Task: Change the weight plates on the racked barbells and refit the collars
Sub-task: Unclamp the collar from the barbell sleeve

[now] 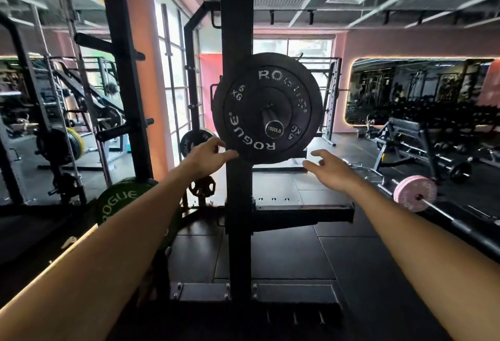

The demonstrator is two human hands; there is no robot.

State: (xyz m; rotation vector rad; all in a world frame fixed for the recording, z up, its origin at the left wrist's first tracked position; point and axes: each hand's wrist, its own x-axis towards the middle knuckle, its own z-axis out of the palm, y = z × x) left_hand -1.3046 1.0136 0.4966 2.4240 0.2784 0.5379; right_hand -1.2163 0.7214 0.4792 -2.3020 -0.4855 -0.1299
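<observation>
Neither of my hands grips anything: my left hand [209, 155] reaches toward the lower left rim of the black Rogue 5 kg bumper plate [267, 108] with fingers loosely spread, its fingertips at or just short of the edge, and my right hand [328, 169] hovers open just below the plate's lower right. That plate sits on the barbell sleeve [272, 121], whose end cap reads 1500LB, racked beside the black rack upright [238, 29]. A green Rogue plate [119, 200] sits low at my left, and a pink-plated barbell [414, 196] lies on the floor at right.
</observation>
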